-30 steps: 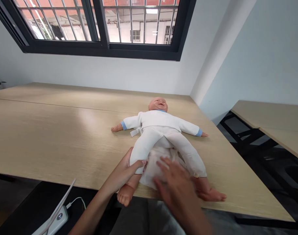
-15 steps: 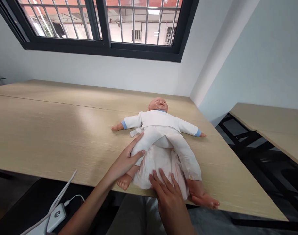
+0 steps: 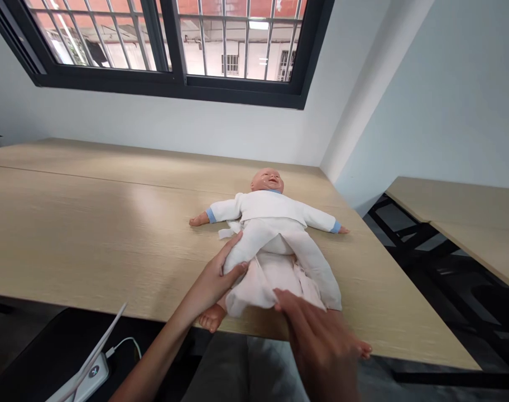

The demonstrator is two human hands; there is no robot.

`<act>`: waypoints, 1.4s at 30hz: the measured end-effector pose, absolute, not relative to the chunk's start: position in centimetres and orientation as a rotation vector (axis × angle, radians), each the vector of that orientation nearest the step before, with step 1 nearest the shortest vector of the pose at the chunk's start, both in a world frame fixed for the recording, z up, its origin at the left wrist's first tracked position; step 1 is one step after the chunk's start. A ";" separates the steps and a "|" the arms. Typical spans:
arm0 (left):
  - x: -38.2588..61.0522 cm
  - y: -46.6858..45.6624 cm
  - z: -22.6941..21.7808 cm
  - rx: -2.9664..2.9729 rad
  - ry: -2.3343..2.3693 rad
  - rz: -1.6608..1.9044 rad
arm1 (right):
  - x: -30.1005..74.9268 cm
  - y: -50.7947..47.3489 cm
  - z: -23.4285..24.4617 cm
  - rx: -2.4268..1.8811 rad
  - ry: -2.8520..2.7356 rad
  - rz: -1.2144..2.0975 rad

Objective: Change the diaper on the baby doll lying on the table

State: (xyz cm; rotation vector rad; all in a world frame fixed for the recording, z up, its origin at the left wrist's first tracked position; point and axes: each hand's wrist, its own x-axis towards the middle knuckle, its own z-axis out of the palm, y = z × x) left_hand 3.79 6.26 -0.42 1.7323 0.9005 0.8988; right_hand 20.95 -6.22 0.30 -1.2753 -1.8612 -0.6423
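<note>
A baby doll (image 3: 268,181) in a white suit with blue cuffs lies on its back on the wooden table (image 3: 91,234), arms spread, feet at the near edge. A pale cloth (image 3: 271,282) lies between its legs. My left hand (image 3: 215,279) wraps round the doll's left-side thigh, thumb on top. My right hand (image 3: 317,340) rests fingers-forward on the cloth's near edge and covers the doll's other foot; the fingers lie pressed on the cloth.
A white power bank (image 3: 89,379) with a cable sits on a dark surface below the table's near edge at bottom left. A second wooden table (image 3: 459,212) stands at the right across a gap. A barred window (image 3: 174,39) spans the far wall.
My right hand has slid right and nearer, and the cloth is now bunched up toward the doll's crotch. My left hand keeps its hold on the thigh.
</note>
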 end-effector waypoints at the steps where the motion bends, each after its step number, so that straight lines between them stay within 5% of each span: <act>1: 3.7 6.1 -0.4 1.747 0.893 0.917 | 21.5 -5.6 1.8 -1.260 -1.894 -0.685; 7: 3.3 5.2 -0.3 1.926 1.134 0.833 | 24.8 3.6 10.6 -1.096 -2.153 -1.214; 10: 3.1 4.7 -0.2 1.977 1.232 0.731 | 26.5 10.3 11.3 -1.501 -2.354 -0.723; 17: 2.9 3.6 0.0 2.094 1.391 0.553 | 29.2 17.6 4.8 -1.581 -2.125 0.150; 24: 5.0 3.7 2.6 2.634 1.390 0.636 | 29.0 16.9 2.1 -1.560 -1.728 0.133; 32: 13.4 7.6 4.8 3.357 0.521 -0.013 | 30.9 15.6 1.9 -1.534 -1.528 -0.107; 42: 15.7 12.0 2.2 3.377 0.410 0.440 | 37.9 12.0 -0.3 -1.490 -1.202 0.532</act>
